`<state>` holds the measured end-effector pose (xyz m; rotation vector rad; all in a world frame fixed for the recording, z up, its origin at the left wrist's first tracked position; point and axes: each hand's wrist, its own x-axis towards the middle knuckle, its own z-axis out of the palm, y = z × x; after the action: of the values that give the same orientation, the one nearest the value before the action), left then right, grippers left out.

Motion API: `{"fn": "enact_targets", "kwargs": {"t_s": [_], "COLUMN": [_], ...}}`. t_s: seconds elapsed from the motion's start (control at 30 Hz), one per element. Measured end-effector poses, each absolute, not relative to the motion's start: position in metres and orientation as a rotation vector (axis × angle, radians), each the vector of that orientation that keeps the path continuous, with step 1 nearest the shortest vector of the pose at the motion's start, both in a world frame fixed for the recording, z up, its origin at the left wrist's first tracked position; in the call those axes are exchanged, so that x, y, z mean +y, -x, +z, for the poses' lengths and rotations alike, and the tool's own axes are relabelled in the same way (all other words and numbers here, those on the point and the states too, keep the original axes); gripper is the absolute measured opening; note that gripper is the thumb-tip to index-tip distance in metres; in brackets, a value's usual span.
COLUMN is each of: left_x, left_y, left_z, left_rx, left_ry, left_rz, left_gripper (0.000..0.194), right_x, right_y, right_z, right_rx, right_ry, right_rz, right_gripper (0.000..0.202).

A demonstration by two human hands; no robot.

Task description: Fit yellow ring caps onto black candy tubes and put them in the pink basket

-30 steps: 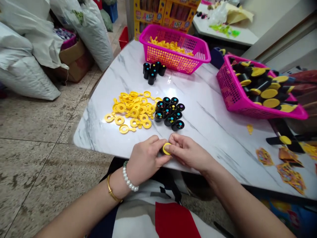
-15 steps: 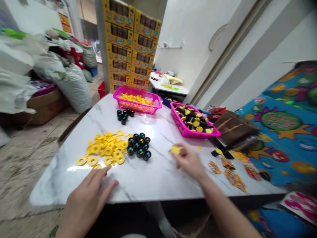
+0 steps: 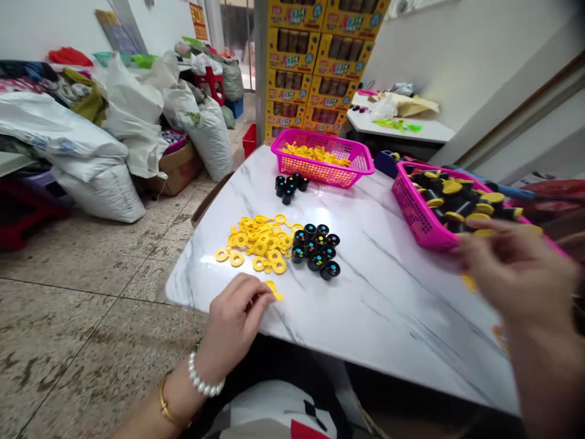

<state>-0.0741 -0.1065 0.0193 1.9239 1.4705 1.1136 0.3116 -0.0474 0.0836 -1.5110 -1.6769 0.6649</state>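
Observation:
My left hand (image 3: 242, 311) is closed on a yellow ring piece (image 3: 275, 291) near the table's front edge, below a pile of yellow ring pieces (image 3: 260, 239). Beside that pile stands a cluster of black cylinders (image 3: 316, 249) with coloured dots inside. At the right, my right hand (image 3: 516, 268) is blurred in front of a pink basket (image 3: 418, 216) of black cylinders with yellow caps (image 3: 452, 188). Its fingers are bent at the basket's near edge, and whether they hold anything is unclear.
Another pink basket (image 3: 361, 160) with yellow pieces stands at the back of the marbled table (image 3: 365, 305). Black cylinders (image 3: 289, 186) stand before it. Yellow boxes (image 3: 292, 52) are stacked behind. White sacks (image 3: 91, 177) lie on the left.
The view has turned left. My right hand has moved from mid-table, where it held a yellow-capped piece, to the right basket. My left hand has closed on a yellow ring piece.

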Motion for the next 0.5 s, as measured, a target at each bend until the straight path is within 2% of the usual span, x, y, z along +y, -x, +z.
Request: {"fn": "enact_targets", "kwargs": {"t_s": [0.07,0.13,0.23,0.3,0.4,0.5], "left_x": [-0.111,-0.111,-0.104,-0.098,-0.088,-0.081], "left_y": [0.053,0.032,0.011,0.006,0.004,0.001], "left_z": [0.026,0.027,0.022,0.019,0.016,0.013], "left_rx": [1.277,1.135,1.044,1.09,1.279,1.366], "left_ry": [-1.7,-1.516,-1.332,-1.344,-1.642,-1.929], "left_rz": [0.959,0.79,0.672,0.693,0.839,0.91], "left_gripper": [0.012,0.011,0.015,0.02,0.028,0.034], "right_x": [-0.085,-0.113,-0.127,-0.12,-0.093,-0.064], "right_y": [-0.247,-0.195,-0.16,-0.164,-0.189,-0.209], "right_z": [0.068,0.05,0.028,0.022,0.023,0.028], "right_rx": [-1.743,-1.955,-1.939,-1.77,-1.521,-1.517], "right_ry": [1.472,1.274,1.242,1.376,1.537,1.636], "right_rz": [0.493,0.779,0.983,1.041,1.086,1.083], "right_gripper": [0.035,0.046,0.021,0.014,0.031,0.044]}}
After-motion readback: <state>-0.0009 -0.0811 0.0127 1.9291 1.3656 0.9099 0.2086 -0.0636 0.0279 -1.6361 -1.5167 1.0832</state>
